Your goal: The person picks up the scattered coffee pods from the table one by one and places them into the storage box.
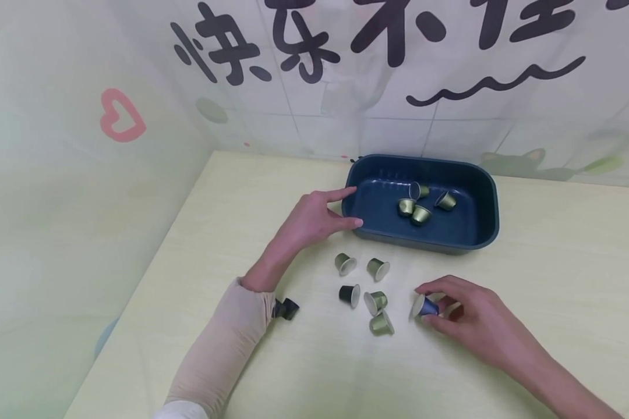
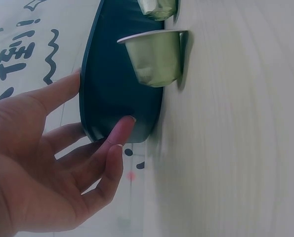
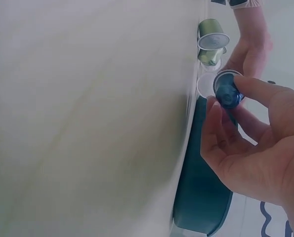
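Observation:
My right hand (image 1: 477, 317) pinches a blue coffee capsule (image 1: 427, 306) between thumb and fingers, just over the table; its pale lid faces left. In the right wrist view the same blue capsule (image 3: 228, 91) shows its rounded end. At the left end of a dark blue bin (image 1: 424, 237), my left hand (image 1: 314, 218) has thumb and forefinger spread, their tips at the rim. Several green capsules (image 1: 421, 215) lie inside the bin. In front of it, green capsules (image 1: 378, 269) and a black capsule (image 1: 349, 295) lie on their sides on the table.
The pale wooden table (image 1: 566, 250) meets a wall covering (image 1: 335, 122) printed with dark characters, close behind the bin. A small black device (image 1: 289, 309) shows beside the left sleeve (image 1: 225, 343). In the left wrist view a green capsule (image 2: 155, 58) appears close up.

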`<state>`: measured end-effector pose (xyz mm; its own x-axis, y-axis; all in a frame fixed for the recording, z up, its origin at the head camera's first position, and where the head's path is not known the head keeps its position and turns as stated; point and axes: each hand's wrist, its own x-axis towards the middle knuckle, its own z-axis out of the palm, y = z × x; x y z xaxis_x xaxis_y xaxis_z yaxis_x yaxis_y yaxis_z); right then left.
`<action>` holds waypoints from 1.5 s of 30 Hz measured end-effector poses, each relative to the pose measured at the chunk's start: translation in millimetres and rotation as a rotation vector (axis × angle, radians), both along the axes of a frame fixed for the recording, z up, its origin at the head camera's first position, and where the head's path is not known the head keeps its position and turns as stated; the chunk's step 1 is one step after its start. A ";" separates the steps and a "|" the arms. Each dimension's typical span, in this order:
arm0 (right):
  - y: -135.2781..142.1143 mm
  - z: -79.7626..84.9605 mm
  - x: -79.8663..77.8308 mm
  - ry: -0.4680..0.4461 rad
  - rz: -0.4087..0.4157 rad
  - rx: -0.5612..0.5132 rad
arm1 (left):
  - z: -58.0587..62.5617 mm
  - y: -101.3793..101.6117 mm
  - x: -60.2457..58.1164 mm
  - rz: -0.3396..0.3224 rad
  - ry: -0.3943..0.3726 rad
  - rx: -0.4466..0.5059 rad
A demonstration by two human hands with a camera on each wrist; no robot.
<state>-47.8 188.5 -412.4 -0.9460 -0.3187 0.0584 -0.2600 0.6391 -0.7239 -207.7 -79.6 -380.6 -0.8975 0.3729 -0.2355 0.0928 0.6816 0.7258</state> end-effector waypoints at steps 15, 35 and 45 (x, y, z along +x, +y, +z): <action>3.6 10.0 -1.9 -0.015 -0.038 -0.025 | -1.8 -1.1 -0.2 -0.011 0.014 0.010; 9.5 21.5 -8.1 0.044 -0.033 -0.104 | -1.2 -1.5 0.1 -0.009 0.017 0.005; 15.3 29.2 -14.6 0.065 -0.052 -0.151 | -2.0 -0.7 0.1 -0.013 0.042 0.011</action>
<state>-62.4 203.8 -383.3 -0.9537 -0.2522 0.1637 -0.2789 0.5386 -0.7951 -207.6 -80.3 -382.5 -0.9016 0.3872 -0.1930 0.1326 0.6719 0.7286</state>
